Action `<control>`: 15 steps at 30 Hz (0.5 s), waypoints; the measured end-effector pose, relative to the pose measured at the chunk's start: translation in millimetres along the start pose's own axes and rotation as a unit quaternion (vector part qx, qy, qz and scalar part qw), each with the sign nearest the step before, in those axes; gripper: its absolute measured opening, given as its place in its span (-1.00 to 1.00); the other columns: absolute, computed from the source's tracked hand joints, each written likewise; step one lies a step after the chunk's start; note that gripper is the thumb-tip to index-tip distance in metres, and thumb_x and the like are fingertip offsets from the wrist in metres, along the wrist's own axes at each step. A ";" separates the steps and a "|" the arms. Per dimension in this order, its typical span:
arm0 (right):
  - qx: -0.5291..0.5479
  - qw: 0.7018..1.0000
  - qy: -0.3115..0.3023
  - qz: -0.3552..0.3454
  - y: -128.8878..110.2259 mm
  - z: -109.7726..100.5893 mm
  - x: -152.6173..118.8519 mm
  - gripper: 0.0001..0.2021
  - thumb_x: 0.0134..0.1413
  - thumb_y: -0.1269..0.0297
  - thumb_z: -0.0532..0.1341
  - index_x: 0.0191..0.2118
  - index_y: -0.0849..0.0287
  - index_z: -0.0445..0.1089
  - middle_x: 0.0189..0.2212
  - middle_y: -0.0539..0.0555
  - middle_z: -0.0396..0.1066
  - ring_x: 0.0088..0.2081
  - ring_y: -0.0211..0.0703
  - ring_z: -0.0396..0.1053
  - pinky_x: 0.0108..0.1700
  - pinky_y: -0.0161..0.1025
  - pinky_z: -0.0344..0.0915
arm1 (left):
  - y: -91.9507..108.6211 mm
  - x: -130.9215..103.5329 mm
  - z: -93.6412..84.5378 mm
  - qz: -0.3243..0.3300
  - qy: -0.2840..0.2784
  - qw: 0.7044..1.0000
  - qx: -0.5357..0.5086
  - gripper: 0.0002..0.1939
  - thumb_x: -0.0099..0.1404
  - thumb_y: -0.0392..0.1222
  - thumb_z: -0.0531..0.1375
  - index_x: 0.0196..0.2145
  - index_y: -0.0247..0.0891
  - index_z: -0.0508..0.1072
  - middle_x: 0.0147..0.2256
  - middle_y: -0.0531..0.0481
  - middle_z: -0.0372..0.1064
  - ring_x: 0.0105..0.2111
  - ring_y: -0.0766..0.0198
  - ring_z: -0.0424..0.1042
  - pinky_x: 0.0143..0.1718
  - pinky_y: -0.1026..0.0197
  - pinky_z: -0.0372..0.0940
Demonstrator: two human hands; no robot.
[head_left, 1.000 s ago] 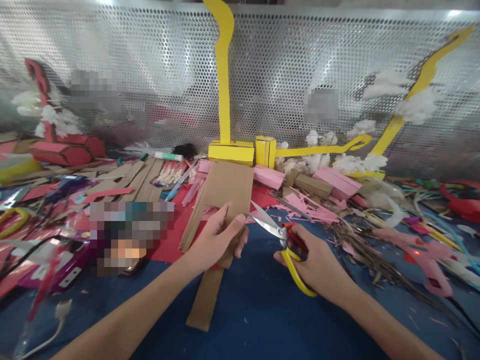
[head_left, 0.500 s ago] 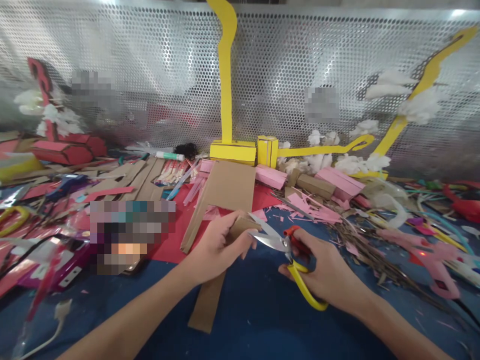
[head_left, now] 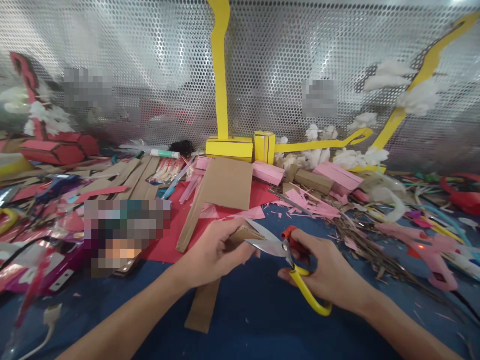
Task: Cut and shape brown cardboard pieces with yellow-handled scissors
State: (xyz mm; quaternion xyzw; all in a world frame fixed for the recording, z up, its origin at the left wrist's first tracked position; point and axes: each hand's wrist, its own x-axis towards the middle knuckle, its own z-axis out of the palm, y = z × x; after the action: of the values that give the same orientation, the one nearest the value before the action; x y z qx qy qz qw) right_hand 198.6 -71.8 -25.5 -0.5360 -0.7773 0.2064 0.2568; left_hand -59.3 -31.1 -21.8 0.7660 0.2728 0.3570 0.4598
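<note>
My left hand [head_left: 221, 250] is closed around a strip of brown cardboard [head_left: 203, 306], whose lower end hangs out below the palm towards me. In my right hand [head_left: 320, 262] is a pair of scissors [head_left: 268, 246] with one red and one yellow handle. The scissor blades are apart and point left, with the upper end of the cardboard strip at their tips; whether they bite into it I cannot tell. Behind my hands a larger cardboard piece [head_left: 228, 185] lies on red sheet [head_left: 165, 245].
A pink glue gun [head_left: 423, 250] with a lit red light lies at the right beside a pile of thin sticks [head_left: 369, 250]. Pink paper scraps [head_left: 307, 205] are strewn behind. Yellow cardboard shapes [head_left: 229, 148] stand against the perforated metal panel [head_left: 262, 65]. A white cable plug [head_left: 52, 315] lies front left.
The view has shifted slightly. The scissor blades now reach a little further over the end of the cardboard strip, still apart. Both hands keep their grips.
</note>
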 end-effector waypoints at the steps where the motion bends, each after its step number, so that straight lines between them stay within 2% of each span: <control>1: -0.001 1.000 0.000 -0.002 0.3 -0.1 0.0 -0.66 -0.02 0.09 0.43 -0.26 0.08 0.29 -0.50 -0.11 0.27 -0.51 -0.29 0.17 -0.50 -0.38 0.21 | -0.2 -0.2 -0.2 0.002 -0.001 1.000 0.000 -0.80 0.41 -0.14 0.14 -0.31 -0.25 0.50 -0.46 0.01 0.39 -0.47 0.33 0.37 -0.46 0.30 0.25; 9: -0.007 1.000 0.004 0.011 5.6 2.0 0.5 -0.62 -0.03 0.00 0.44 -0.37 0.09 0.28 -0.58 -0.15 0.16 -0.56 -0.31 0.05 -0.55 -0.37 0.11 | 0.5 -0.3 -1.4 -0.012 -0.008 1.000 -0.004 -0.77 0.43 -0.11 0.13 -0.29 -0.27 0.50 -0.46 -0.01 0.40 -0.47 0.32 0.38 -0.46 0.30 0.25; 15: 0.012 1.000 -0.002 0.027 7.4 2.1 -0.6 -0.60 -0.10 0.00 0.48 -0.39 0.09 0.29 -0.59 -0.17 0.09 -0.55 -0.31 0.00 -0.54 -0.37 0.08 | 0.7 0.8 -1.4 -0.013 -0.008 1.000 -0.015 -0.77 0.43 -0.10 0.13 -0.29 -0.28 0.49 -0.41 -0.06 0.45 -0.49 0.32 0.37 -0.47 0.28 0.25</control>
State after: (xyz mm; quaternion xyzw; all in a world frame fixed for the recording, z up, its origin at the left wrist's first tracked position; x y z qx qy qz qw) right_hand 202.9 -69.9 -31.6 -0.5533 -0.7605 0.2232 0.2562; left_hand -59.8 -30.1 -20.5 0.7584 0.2736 0.3491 0.4776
